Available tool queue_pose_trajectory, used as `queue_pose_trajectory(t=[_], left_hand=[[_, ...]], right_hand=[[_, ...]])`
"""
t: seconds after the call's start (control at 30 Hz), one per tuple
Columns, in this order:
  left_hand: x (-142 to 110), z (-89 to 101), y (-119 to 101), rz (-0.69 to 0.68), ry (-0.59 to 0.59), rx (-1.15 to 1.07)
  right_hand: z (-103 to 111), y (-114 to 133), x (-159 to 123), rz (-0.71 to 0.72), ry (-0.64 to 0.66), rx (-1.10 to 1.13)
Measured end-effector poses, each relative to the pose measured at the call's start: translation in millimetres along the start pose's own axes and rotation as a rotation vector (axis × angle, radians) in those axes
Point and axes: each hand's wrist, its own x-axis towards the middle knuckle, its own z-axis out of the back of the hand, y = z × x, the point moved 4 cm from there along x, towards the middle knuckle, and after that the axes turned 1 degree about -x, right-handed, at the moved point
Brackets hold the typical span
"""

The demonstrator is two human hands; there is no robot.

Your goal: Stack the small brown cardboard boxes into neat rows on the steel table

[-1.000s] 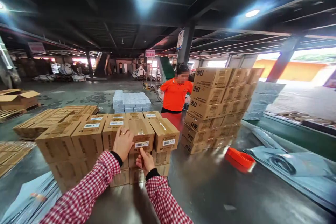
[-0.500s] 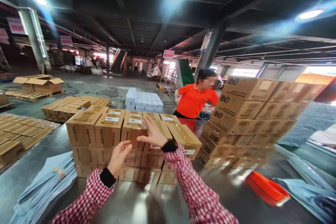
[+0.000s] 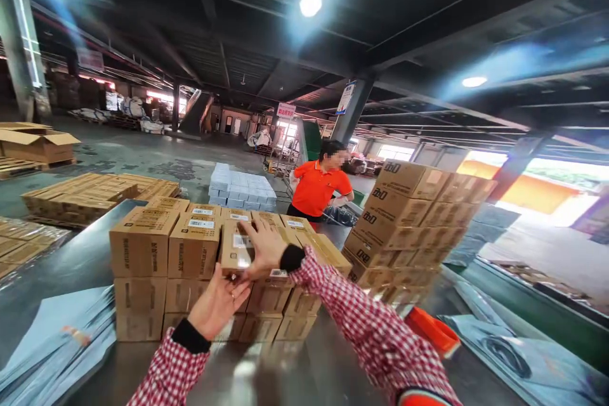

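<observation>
A brown rectangular cardboard carton with white printed labels (image 3: 231, 246) is seen at the near side of the table, in the top layer of a block of matching brown cartons (image 3: 193, 250), its near side tipped downward. Its top is closed, and a glossy sheen is shown. The right hand (image 3: 266, 242) is spread over its right side, fingers on top and thumb toward the near edge; how firmly it is gripped cannot be told. The left hand (image 3: 219, 304) is held unclenched, palm upward, with its fingertips at the carton's lower near edge. The block is stacked with flat, square-edged faces on a smooth, reflective grey metal table (image 3: 304, 387). At left, creased pale-blue plastic sheets (image 3: 71, 346) are bound by a tan band (image 3: 76, 334). At right, a glossy orange-red container (image 3: 431, 330) is partly hidden by the sleeve. At far left, an open-flapped brown cardboard box (image 3: 42, 144) is seen, its contents hidden.
</observation>
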Motion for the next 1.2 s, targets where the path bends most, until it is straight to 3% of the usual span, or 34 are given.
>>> queue_pose_trajectory(t=[0.1,0.17,0.3,0.4,0.47,0.53,0.67,0.8,0.9,1.0,1.1,1.2], left_hand=[[3,6.2,3,-0.042,0.06,-0.002],[10,17.6,4,-0.096,0.044,0.006],[25,58.5,5,-0.191,-0.173,0.222],[26,88.5,-2,-0.259,-0.327,0.333],[20,95.9,-11,-0.306,-0.348,0.336],[10,92.3,-23,-0.347,-0.361,0.291],[-9,70.4,-47,-0.371,-0.399,0.122],[-8,64.2,-63,-0.358,-0.386,0.01],[-5,68.4,-74,-0.324,-0.323,-0.029],[-14,68.7,-82,-0.288,-0.295,-0.073],[-27,63.7,-85,-0.258,-0.231,-0.108],[-29,65.9,-84,-0.282,-0.135,-0.074]], right_hand=[[-10,14,-36,-0.027,-0.142,-0.199],[-32,12,-50,-0.016,-0.309,-0.281],[-99,-3,-57,0.049,-0.574,-0.432],[-121,-5,-54,0.031,-0.566,-0.462],[-107,2,-49,-0.025,-0.491,-0.399],[-78,14,-34,-0.042,-0.415,-0.239],[-29,37,42,0.05,-0.176,0.074],[-30,35,130,0.08,0.235,0.22],[-35,40,153,0.121,0.391,0.241],[-31,54,133,0.125,0.316,0.133],[-26,76,85,0.206,0.093,0.028],[-37,89,39,0.289,-0.142,-0.093]])
